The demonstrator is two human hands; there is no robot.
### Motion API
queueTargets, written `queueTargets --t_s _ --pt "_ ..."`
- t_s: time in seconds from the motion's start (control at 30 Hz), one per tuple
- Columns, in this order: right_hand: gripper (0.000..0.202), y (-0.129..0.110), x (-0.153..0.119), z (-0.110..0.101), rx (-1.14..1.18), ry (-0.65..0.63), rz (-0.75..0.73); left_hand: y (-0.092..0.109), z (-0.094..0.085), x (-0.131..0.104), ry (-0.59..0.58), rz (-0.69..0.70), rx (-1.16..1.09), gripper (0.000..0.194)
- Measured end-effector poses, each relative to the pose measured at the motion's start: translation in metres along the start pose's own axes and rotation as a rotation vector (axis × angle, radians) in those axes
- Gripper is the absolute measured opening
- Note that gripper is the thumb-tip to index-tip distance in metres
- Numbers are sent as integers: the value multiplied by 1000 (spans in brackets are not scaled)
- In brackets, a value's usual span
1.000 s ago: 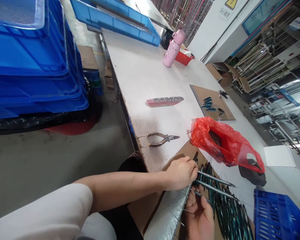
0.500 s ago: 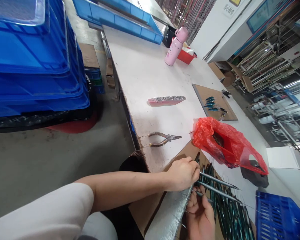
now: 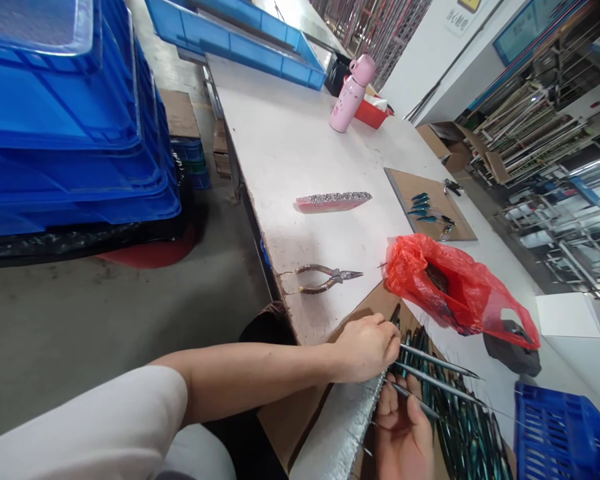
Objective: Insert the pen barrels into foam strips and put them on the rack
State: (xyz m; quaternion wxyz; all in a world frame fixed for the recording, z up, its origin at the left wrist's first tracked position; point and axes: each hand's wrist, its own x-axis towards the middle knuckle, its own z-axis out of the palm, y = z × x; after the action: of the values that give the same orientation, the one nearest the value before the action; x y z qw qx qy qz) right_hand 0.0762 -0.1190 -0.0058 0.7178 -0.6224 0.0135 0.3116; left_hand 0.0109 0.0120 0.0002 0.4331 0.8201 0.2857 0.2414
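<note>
Two slim grey rods are sticking out beside the left hand, and they are pointing toward the right edge of the tabletop. This hand is bending its fingers together at the upper end of a silver strip, but its fingertips are hiding from view, so I cannot tell what they are gripping. Thin wires are coming out along the right side of the strip. Just below, the right hand is turning its palm upward and is clamping a slim dark piece between thumb and fingers, close to the strip's edge. A cardboard sheet is covering the near part of the tabletop, and many dark green pieces are lying toward its right edge. Beyond them, at the near right corner, a blue basket is standing. A red plastic bag is lying just past the sheet's far edge. Near the tabletop's left edge, pliers are resting with handles spread. Farther away, a pink bottle is standing upright toward the far right corner.
</note>
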Motion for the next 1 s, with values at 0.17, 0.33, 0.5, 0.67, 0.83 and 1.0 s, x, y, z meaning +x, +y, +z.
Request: queueTargets --t_s 0.17,0.33,0.5,0.67,0.83,1.0 --pt "18 2 3 0 30 2 36 1 -1 0 -2 -6 -6 29" --pt "17 0 4 4 111 13 103 0 -1 -1 4 0 -4 29" --pt "17 -1 4 3 125 20 122 0 -1 -1 1 -3 -2 29" --pt "17 -1 3 2 98 19 101 0 0 -1 -2 -3 -2 29" --pt "18 -1 0 3 39 16 36 0 -1 -1 -10 -6 -3 28" --pt "29 -7 -8 4 -69 -4 -131 0 -1 -1 -22 0 10 28"
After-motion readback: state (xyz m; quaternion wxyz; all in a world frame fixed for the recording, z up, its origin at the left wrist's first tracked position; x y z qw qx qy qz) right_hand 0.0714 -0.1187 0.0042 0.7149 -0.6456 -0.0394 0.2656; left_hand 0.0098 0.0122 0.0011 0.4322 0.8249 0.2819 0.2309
